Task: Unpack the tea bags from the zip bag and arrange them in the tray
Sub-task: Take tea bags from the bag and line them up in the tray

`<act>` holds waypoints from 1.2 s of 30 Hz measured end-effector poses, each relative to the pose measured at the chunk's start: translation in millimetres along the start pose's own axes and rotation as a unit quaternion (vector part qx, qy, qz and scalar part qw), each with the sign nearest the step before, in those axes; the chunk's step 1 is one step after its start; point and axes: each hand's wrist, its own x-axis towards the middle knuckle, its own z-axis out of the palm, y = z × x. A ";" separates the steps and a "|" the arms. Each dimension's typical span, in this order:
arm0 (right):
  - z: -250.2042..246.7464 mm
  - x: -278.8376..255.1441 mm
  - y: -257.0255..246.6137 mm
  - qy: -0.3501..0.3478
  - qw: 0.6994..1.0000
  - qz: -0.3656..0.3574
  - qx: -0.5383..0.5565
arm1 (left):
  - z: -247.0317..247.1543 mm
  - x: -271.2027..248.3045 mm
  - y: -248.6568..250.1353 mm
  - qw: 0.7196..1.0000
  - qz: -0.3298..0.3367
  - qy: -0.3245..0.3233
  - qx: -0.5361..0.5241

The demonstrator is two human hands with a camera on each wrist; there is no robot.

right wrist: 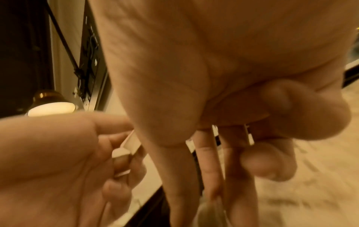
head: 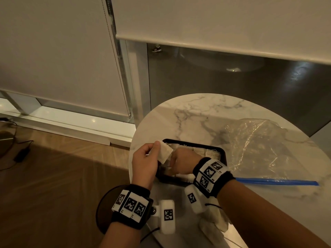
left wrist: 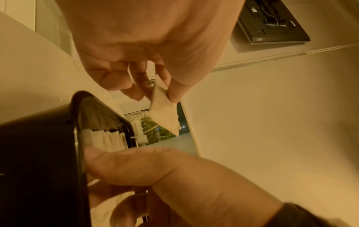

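My left hand [head: 157, 145] hovers at the table's left edge and pinches a white tea bag [head: 164, 152] between thumb and fingers; the left wrist view shows the bag [left wrist: 163, 113] hanging from that pinch [left wrist: 161, 93]. The black tray [head: 222, 153] holds several tea bags [left wrist: 103, 138] in rows. My right hand [head: 179, 161] reaches down into the tray. Its thumb and first fingers [right wrist: 207, 169] point straight down, touching a tea bag [right wrist: 209, 205], while the outer fingers are curled. The clear zip bag [head: 259, 144] with a blue zip [head: 275, 181] lies right of the tray.
The round marble table [head: 197, 113] ends just left of the tray, above a wooden floor [head: 62, 167]. More pale tea bags [head: 215, 222] lie near the front edge under my right wrist. A dark round base [head: 102, 208] sits below the table. A blind-covered window stands behind.
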 end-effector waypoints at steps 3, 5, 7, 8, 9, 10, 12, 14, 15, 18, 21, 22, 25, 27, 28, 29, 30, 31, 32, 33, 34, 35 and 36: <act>-12.3 -7.7 17.2 0.026 0.994 0.043 0.101 | -1.8 -4.3 5.6 0.999 0.030 0.001 0.012; -19.4 -16.0 28.0 0.058 0.977 0.055 0.199 | 0.5 -8.4 10.1 0.999 0.035 -0.007 0.002; -24.0 -27.0 34.6 0.088 0.936 0.050 0.339 | 5.2 -13.1 14.1 0.999 0.035 -0.025 -0.016; -25.6 -32.7 37.5 0.092 0.910 0.036 0.404 | 8.0 -16.1 15.8 0.998 0.039 -0.037 -0.016; -26.5 -37.6 39.1 0.090 0.889 0.015 0.449 | 10.9 -18.9 16.9 0.998 0.047 -0.050 -0.010; -26.0 -42.6 41.1 0.091 0.879 -0.011 0.467 | 14.0 -22.4 17.9 0.996 0.058 -0.062 -0.002; -20.8 -47.6 44.6 0.100 0.881 -0.053 0.460 | 19.7 -27.6 17.6 0.994 0.070 -0.078 0.008; -15.2 -50.2 48.2 0.117 0.891 -0.059 0.435 | 24.2 -30.9 16.0 0.993 0.071 -0.088 0.021; -12.6 -51.2 50.5 0.129 0.894 -0.051 0.427 | 25.7 -31.4 14.2 0.993 0.077 -0.086 0.039; -4.3 -50.7 61.0 0.166 0.909 -0.008 0.381 | 23.4 -29.1 7.0 0.950 0.157 -0.075 0.261; 6.9 -43.5 71.0 0.164 0.957 0.032 0.236 | 18.4 -30.6 5.2 0.797 0.244 -0.095 0.545; 11.0 -40.8 71.8 0.157 0.969 0.037 0.186 | 18.1 -31.4 4.4 0.770 0.235 -0.116 0.582; 21.9 -33.9 70.0 0.122 0.983 0.044 0.127 | 19.6 -34.0 -4.1 0.736 0.190 -0.165 0.628; 27.2 -30.3 67.9 0.103 0.987 0.045 0.117 | 20.6 -35.7 -10.0 0.717 0.176 -0.177 0.651; 29.0 -29.1 67.3 0.102 0.987 0.046 0.115 | 20.6 -36.7 -11.2 0.713 0.169 -0.181 0.656; 30.4 -27.7 66.7 0.102 0.987 0.047 0.116 | 20.5 -37.1 -12.1 0.714 0.160 -0.186 0.655; 31.6 -26.4 66.5 0.102 0.987 0.044 0.118 | 20.0 -37.0 -12.5 0.718 0.152 -0.191 0.652; 32.8 -25.2 66.4 0.101 0.987 0.042 0.119 | 19.5 -36.8 -12.5 0.722 0.145 -0.196 0.648; 34.0 -24.0 65.9 0.100 0.987 0.039 0.120 | 19.2 -36.5 -12.6 0.726 0.141 -0.199 0.643; 35.3 -22.7 65.6 0.101 0.987 0.039 0.121 | 19.2 -36.2 -13.1 0.729 0.138 -0.201 0.639; 36.5 -21.6 65.5 0.104 0.986 0.042 0.123 | 19.3 -35.7 -13.5 0.732 0.138 -0.203 0.635; 37.1 -20.8 65.0 0.106 0.985 0.047 0.126 | 19.3 -35.2 -14.2 0.734 0.138 -0.203 0.633; 37.4 -20.4 64.6 0.107 0.985 0.048 0.125 | 19.8 -34.7 -14.9 0.736 0.137 -0.204 0.631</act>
